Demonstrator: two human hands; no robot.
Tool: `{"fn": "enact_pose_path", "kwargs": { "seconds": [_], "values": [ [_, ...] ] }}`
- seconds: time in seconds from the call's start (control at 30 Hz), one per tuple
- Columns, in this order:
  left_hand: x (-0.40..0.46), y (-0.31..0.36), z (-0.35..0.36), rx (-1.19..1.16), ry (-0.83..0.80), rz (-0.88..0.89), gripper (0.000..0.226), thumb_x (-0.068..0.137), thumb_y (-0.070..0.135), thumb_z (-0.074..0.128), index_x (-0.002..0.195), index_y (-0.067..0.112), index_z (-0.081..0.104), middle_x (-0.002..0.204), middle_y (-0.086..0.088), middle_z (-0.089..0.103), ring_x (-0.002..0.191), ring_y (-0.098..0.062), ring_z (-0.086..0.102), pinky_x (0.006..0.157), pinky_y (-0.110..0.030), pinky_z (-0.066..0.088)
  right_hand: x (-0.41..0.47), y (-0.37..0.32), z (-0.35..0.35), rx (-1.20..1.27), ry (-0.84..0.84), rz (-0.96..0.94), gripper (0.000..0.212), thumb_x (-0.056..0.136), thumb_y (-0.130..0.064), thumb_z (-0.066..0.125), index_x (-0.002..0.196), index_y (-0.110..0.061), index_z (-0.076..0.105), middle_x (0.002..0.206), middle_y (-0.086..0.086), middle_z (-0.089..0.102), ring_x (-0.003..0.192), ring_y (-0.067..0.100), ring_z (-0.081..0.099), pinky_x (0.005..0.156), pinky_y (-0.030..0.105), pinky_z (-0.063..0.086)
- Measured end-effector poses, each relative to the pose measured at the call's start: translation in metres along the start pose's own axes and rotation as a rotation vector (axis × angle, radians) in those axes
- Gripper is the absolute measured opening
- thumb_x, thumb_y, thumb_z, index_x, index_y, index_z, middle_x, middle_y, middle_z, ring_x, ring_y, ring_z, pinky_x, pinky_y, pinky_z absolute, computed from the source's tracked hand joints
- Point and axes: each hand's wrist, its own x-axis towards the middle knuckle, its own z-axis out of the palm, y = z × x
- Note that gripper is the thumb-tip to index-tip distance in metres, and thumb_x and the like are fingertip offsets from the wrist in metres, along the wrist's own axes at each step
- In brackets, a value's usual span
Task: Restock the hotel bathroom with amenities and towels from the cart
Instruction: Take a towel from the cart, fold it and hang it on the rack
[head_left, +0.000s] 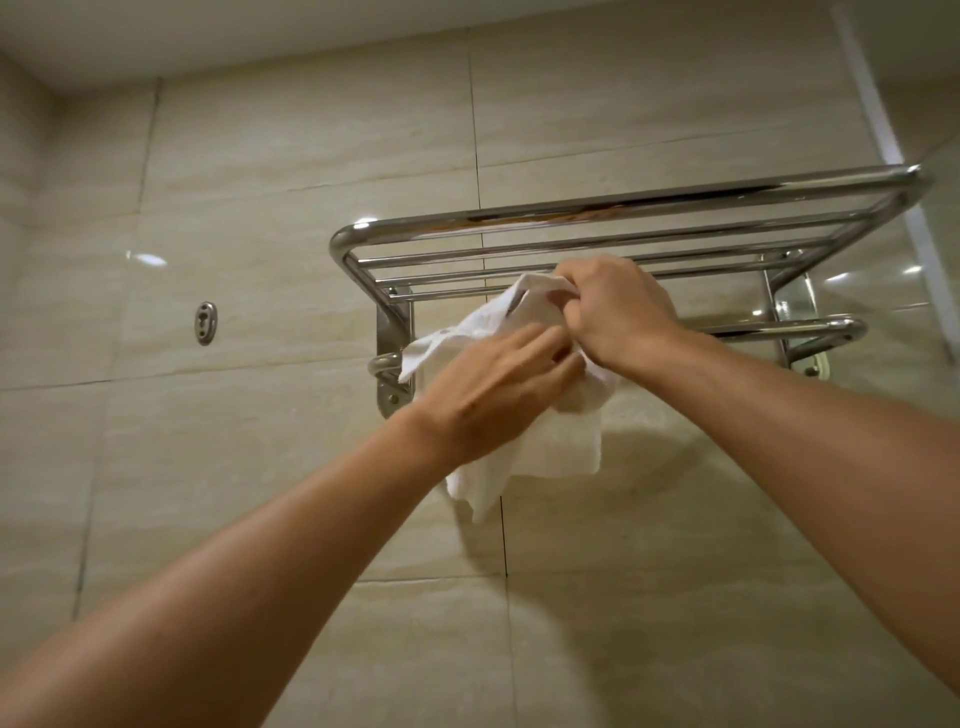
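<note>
A polished chrome wall-mounted towel rack (623, 228) of tube bars carries nothing visible on its upper shelf rails; its lower hanging bar (789, 328) runs just beneath. A crumpled white cotton towel (550, 441) hangs in front of the rack's left half, its upper bunch raised to the shelf's front rail and its loose tail dropping below the lower bar. The right hand (618, 306) is fisted tight round the towel's top bunch. The left hand (493, 384), just below-left of it, lies with straight fingers against the cloth (whether it pinches any fold is hidden). Left of the rack, a small metal wall hook (205, 322) sits on the beige glossy wall tiles (260, 166), well apart, with bare tile between.
</note>
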Motion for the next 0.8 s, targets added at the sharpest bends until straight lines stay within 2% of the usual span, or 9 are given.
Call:
{"fn": "enact_pose_path", "kwargs": {
  "seconds": [0.07,0.13,0.2,0.27,0.4,0.47,0.53,0.67,0.8],
  "values": [
    [-0.001,0.007,0.004,-0.117,-0.132,-0.138,0.032,0.091,0.013,0.062,0.122,0.005,0.058,0.109,-0.014,0.066,0.090,-0.032,0.066,0.067,-0.042,0.057,0.004,-0.002,-0.001,0.085,-0.029,-0.046,0.034,0.088,-0.001,0.055,0.113,-0.023,0.061,0.106,0.007,0.063,0.100,0.027,0.059,0.080,0.034,0.047],
    [-0.004,0.009,0.007,-0.230,-0.142,-0.318,0.029,0.096,0.021,0.050,0.122,0.010,0.054,0.104,-0.012,0.069,0.083,-0.034,0.067,0.064,-0.046,0.057,0.006,0.000,-0.006,0.273,-0.047,-0.021,0.056,0.084,0.003,0.065,0.130,-0.025,0.051,0.106,0.003,0.064,0.090,0.016,0.059,0.074,0.019,0.046],
    [-0.005,0.007,0.008,-0.281,-0.063,-0.506,0.037,0.094,0.036,0.039,0.109,0.011,0.062,0.097,-0.013,0.072,0.078,-0.034,0.068,0.064,-0.046,0.056,0.007,0.001,-0.011,0.537,-0.010,0.068,0.056,0.080,0.002,0.075,0.126,-0.022,0.055,0.093,-0.003,0.067,0.079,0.009,0.062,0.064,0.010,0.046],
    [-0.002,0.001,0.006,-0.301,0.029,-0.618,0.045,0.091,0.043,0.042,0.094,0.009,0.071,0.088,-0.014,0.073,0.074,-0.033,0.067,0.066,-0.044,0.055,0.007,0.000,-0.011,0.694,-0.029,0.124,0.033,0.081,0.002,0.075,0.105,-0.020,0.069,0.087,-0.005,0.070,0.082,0.010,0.067,0.069,0.014,0.052],
    [0.004,-0.010,-0.002,-0.213,0.101,-0.490,0.031,0.089,0.037,0.059,0.085,0.010,0.073,0.074,-0.012,0.072,0.057,-0.031,0.064,0.054,-0.034,0.050,-0.001,0.008,-0.009,0.364,-0.117,-0.056,0.020,0.084,-0.009,0.069,0.089,-0.027,0.077,0.079,-0.012,0.069,0.074,0.004,0.061,0.065,0.023,0.051],
    [0.004,-0.010,-0.001,-0.045,0.050,-0.354,0.036,0.090,0.038,0.050,0.093,0.011,0.073,0.068,-0.009,0.070,0.049,-0.031,0.062,0.045,-0.031,0.047,-0.006,0.011,-0.012,0.189,-0.124,-0.170,0.010,0.083,-0.022,0.073,0.090,-0.026,0.078,0.080,-0.009,0.071,0.074,0.009,0.063,0.069,0.032,0.055],
    [0.004,-0.009,0.005,0.039,-0.015,-0.283,0.036,0.090,0.036,0.050,0.086,0.009,0.073,0.063,-0.008,0.068,0.045,-0.031,0.060,0.039,-0.032,0.048,-0.008,0.007,-0.016,0.135,-0.134,-0.257,0.014,0.084,-0.018,0.073,0.095,-0.024,0.079,0.084,-0.004,0.074,0.077,0.011,0.065,0.074,0.031,0.055],
    [0.006,-0.013,0.009,0.073,-0.057,-0.380,0.015,0.078,0.021,0.079,0.074,0.009,0.072,0.053,-0.009,0.062,0.041,-0.031,0.058,0.037,-0.031,0.047,-0.005,-0.004,-0.022,0.040,-0.269,-0.329,0.021,0.089,-0.013,0.062,0.103,-0.019,0.076,0.094,0.000,0.073,0.088,0.017,0.066,0.082,0.036,0.055],
    [0.008,-0.010,0.002,0.029,-0.009,-0.493,0.031,0.078,0.036,0.081,0.068,0.009,0.070,0.051,-0.011,0.060,0.041,-0.032,0.058,0.044,-0.025,0.038,-0.011,-0.001,-0.025,-0.010,-0.300,-0.312,0.018,0.090,-0.023,0.063,0.103,-0.020,0.074,0.091,-0.001,0.072,0.086,0.018,0.065,0.079,0.039,0.055]
  ]
}}
